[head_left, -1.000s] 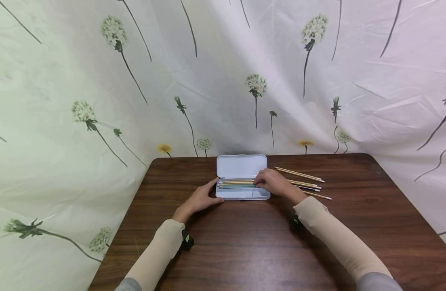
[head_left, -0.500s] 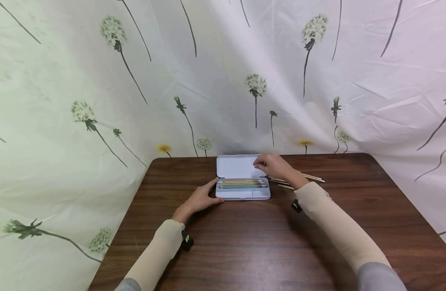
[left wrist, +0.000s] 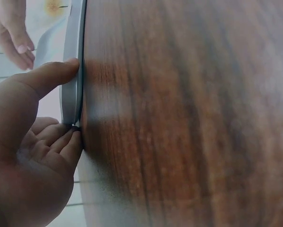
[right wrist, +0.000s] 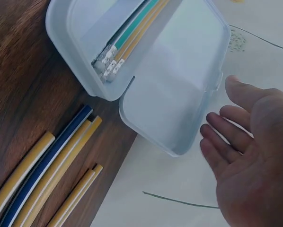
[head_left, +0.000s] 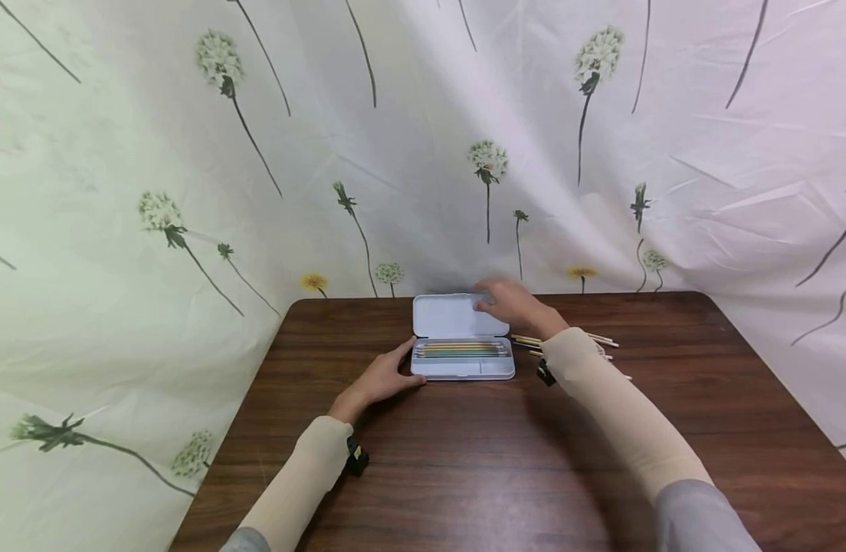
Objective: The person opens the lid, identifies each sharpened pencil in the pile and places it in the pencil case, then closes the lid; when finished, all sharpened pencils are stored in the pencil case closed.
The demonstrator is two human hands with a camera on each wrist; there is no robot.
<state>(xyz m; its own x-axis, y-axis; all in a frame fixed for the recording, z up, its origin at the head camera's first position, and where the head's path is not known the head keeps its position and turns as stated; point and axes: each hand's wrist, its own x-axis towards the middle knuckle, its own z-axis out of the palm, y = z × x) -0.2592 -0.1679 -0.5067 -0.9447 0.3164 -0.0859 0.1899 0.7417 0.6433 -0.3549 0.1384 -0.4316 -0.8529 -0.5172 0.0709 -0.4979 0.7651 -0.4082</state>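
A light grey-white pencil case lies on the table with its lid tipped back. Yellow and green pencils with eraser ends lie side by side in its rear compartment; the front compartments hold nothing visible. My left hand holds the case's left end, the thumb on the front wall and the fingers around the side. At the lid's upper right edge is my right hand, blurred in the head view, fingers loosely extended and holding nothing.
Several loose pencils, yellow and one dark blue, lie on the brown wooden table to the right of the case, partly under the right forearm. A flower-printed cloth hangs behind the table's back edge.
My right hand has lifted from the pencils inside the case and moved up and back to the lid's far edge, its fingers opening out. The left hand stays on the case.
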